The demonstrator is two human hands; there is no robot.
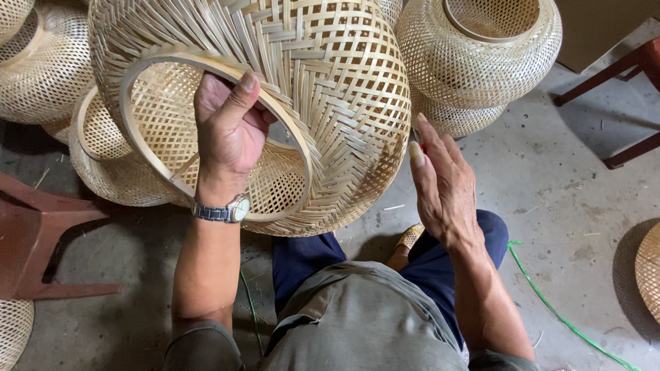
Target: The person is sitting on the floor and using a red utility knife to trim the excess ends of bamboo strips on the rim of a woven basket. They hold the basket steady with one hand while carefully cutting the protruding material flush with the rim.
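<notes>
A large woven bamboo lampshade (330, 82) is held up in front of me, its round open rim (148, 69) facing me. My left hand (230, 130), with a metal wristwatch, grips that rim, thumb on top and fingers inside the opening. My right hand (443, 185) is beside the shade's right wall, fingers extended and close together. A small red-tipped object shows just behind its fingers; what it is cannot be told.
Several more woven bamboo shades stand behind: left (45, 65), lower left (110, 158), upper right (481, 55). A reddish-brown stool (34, 233) is at left, dark red furniture legs (619, 75) at right. A green strap (550, 302) lies on the concrete floor.
</notes>
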